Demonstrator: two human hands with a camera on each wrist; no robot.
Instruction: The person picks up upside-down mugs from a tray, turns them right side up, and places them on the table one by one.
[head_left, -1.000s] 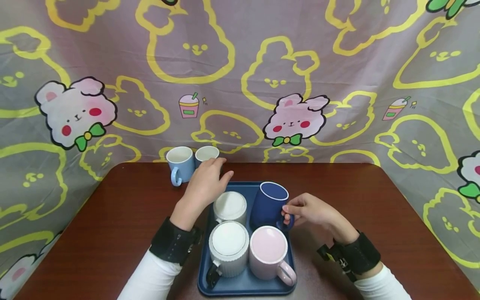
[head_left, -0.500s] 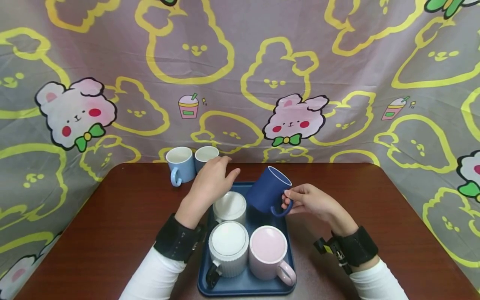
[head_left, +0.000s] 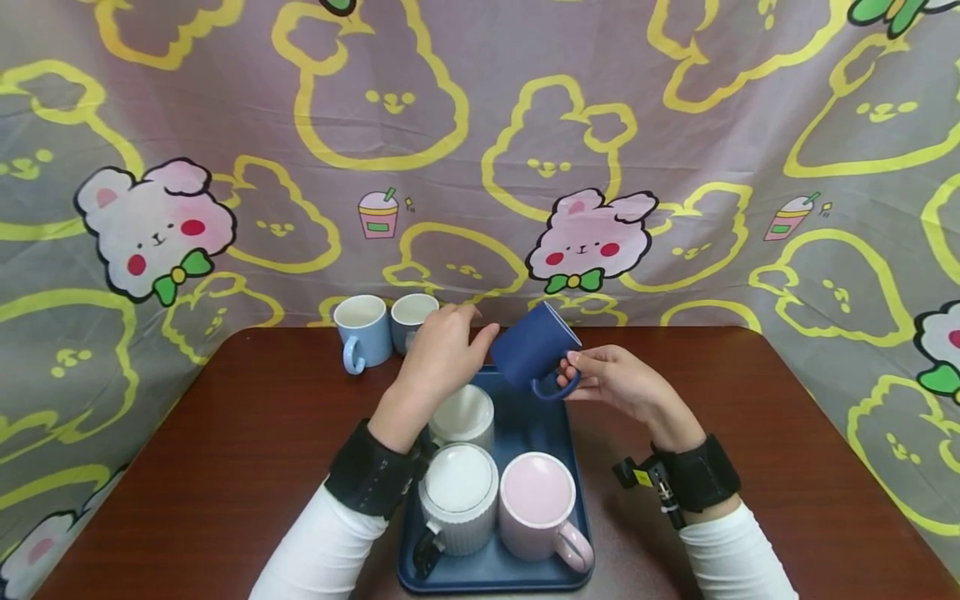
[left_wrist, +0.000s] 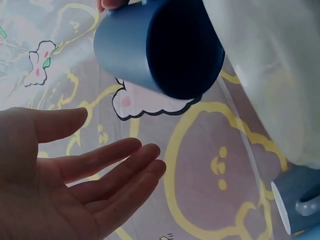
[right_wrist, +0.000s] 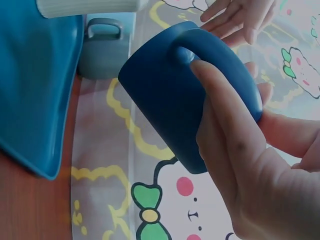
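Note:
A navy mug (head_left: 534, 350) hangs tilted in the air above the far end of the dark blue tray (head_left: 487, 575). My right hand (head_left: 581, 377) pinches its handle, and in the right wrist view my fingers (right_wrist: 225, 130) lie across the navy mug (right_wrist: 172, 95). My left hand (head_left: 467, 337) is open just left of the mug. The left wrist view shows its palm (left_wrist: 85, 175) spread below the navy mug (left_wrist: 150, 45) with a gap between them. On the tray stand a white ribbed mug (head_left: 459, 496), a pink mug (head_left: 537, 504) and another white mug (head_left: 463, 414).
A light blue mug (head_left: 362, 329) and a pale grey mug (head_left: 411, 317) stand at the back of the brown table (head_left: 787, 400), against a cartoon-printed cloth backdrop (head_left: 675, 167). Bare tabletop lies to the left and right of the tray.
My right hand has lifted the navy mug off the tray, tilting it and carrying it up and back. My left hand has risen and moved right, closer to the mug.

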